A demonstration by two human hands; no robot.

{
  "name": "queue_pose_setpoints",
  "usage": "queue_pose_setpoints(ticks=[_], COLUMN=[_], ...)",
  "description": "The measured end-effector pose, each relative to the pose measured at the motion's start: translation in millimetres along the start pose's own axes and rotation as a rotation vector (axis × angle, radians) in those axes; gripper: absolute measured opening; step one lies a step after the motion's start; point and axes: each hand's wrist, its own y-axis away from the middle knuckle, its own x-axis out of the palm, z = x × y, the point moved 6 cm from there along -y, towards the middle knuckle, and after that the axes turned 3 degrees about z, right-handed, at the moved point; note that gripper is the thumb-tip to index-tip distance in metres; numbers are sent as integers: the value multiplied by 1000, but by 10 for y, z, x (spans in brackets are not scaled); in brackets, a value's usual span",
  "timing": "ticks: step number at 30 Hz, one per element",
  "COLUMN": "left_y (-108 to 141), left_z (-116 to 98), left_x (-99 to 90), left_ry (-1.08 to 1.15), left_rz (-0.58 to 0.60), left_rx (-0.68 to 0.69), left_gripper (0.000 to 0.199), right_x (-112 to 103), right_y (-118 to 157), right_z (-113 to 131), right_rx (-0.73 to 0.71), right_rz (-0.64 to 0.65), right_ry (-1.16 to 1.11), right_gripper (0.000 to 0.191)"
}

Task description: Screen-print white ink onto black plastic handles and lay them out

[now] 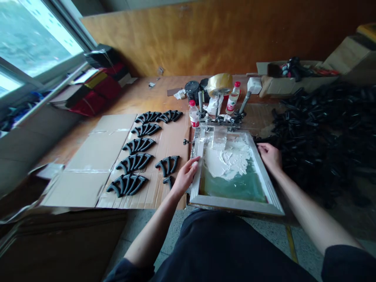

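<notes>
A silk-screen frame (237, 204) with a pale border lies in front of me, with thick white paste (225, 160) spread over the far part of its green mesh. A clear scraper block (219, 138) rests at the back of the paste. My left hand (186, 175) has its fingers closed at the frame's left rail. Beside the right rail, my right hand (270, 157) has thumb and fingers pinched together; what lies between them is hidden. Black curved handle-like parts (129, 185) sit in rows on flattened cardboard (88, 156) to the left.
Metal clamps (217, 119) stand behind the frame, with two red-capped bottles (233, 98), a tape roll (220, 83) and a black tub (192, 91). A large heap of black parts (320, 145) fills the right side. Red and black boxes (91, 98) line the window side.
</notes>
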Motion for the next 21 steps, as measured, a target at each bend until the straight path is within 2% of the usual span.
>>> queue_pose_setpoints(ticks=[2, 4, 6, 9, 12, 17, 19, 21], left_y=[-15, -70, -130, -183, -190, -187, -188, -186], left_z=[301, 516, 641, 714, 733, 755, 756, 748], left_x=[72, 126, 159, 167, 151, 147, 145, 141], left_ry=[-117, -256, -349, -387, -391, -404, -402, -388], left_rz=[-7, -27, -37, -34, -26, -15, -22, -27], left_rx=[-64, -97, -111, -132, -161, -177, -172, -164], left_gripper=[61, 63, 61, 58, 59, 59, 59, 60], right_x=[-41, 94, 333, 685, 837, 741, 654, 605], right_y=[-203, -404, -552, -578, -318, 321, 393, 323], right_z=[112, 456, 844, 1151, 1199, 1207, 1197, 1187], right_rx=[16, -89, -210, -235, -279, -657, -716, -672], right_rz=[-97, -96, 6, 262, 414, 560, 618, 653], right_ry=[29, 91, 184, 276, 293, 218, 181, 155], right_gripper=[36, 49, 49, 23, 6, 24, 25, 22])
